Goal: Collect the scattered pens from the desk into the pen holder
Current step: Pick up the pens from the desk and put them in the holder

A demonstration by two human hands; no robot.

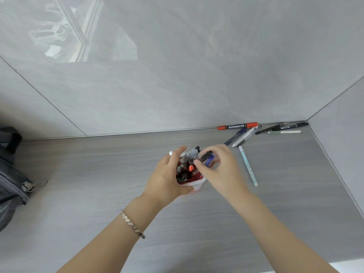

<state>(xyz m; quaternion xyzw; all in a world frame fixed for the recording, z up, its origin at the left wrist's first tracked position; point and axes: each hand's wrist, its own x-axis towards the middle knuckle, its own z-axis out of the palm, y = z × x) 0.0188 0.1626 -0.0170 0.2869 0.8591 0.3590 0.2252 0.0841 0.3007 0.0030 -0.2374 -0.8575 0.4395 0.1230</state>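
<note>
A white and red pen holder (198, 184) stands mid-desk, packed with several pens (187, 164). My left hand (167, 178) wraps around its left side. My right hand (220, 168) hovers at the holder's right rim, its fingers shut on a black pen and a blue pen (207, 157) whose tips point into the holder. A light blue pen (248, 166) lies on the desk just right of my right hand. A red-capped marker (238, 126) rests along the back wall. Several more pens (244, 135) and dark pens (283, 127) lie scattered in the back right corner.
A grey bag (13, 174) with a zip pull sits at the desk's left edge. Glossy grey walls close the desk at the back and on the right (338, 115). The grey wood-grain desk top (98, 174) stretches toward me.
</note>
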